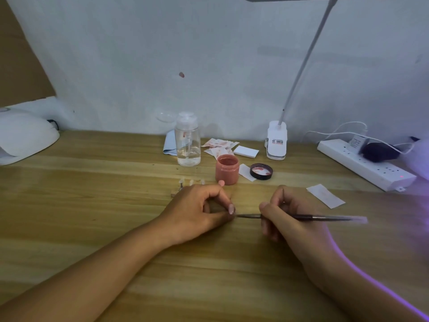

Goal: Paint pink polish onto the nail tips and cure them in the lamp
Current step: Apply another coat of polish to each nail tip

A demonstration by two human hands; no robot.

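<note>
My left hand (pixel 204 210) rests on the wooden table, thumb and forefinger pinching a small nail tip (pixel 231 209). My right hand (pixel 285 217) grips a thin brush (pixel 325 218), its point almost touching that tip. Behind the left hand stands an open jar of pink polish (pixel 227 169). A pink-painted tip (pixel 221 183) shows just above the left knuckles. Several clear nail tips (pixel 190 183) stand in a row on a holder, partly hidden by the hand. The white curing lamp (pixel 25 138) sits at the far left edge.
The jar's black lid (pixel 261 171) lies to its right. A clear pump bottle (pixel 187 141), stained wipes (pixel 219 146) and a white pad (pixel 246 151) sit behind. A desk lamp clamp (pixel 276 140), a power strip (pixel 364 163) and a paper wipe (pixel 325 195) occupy the right.
</note>
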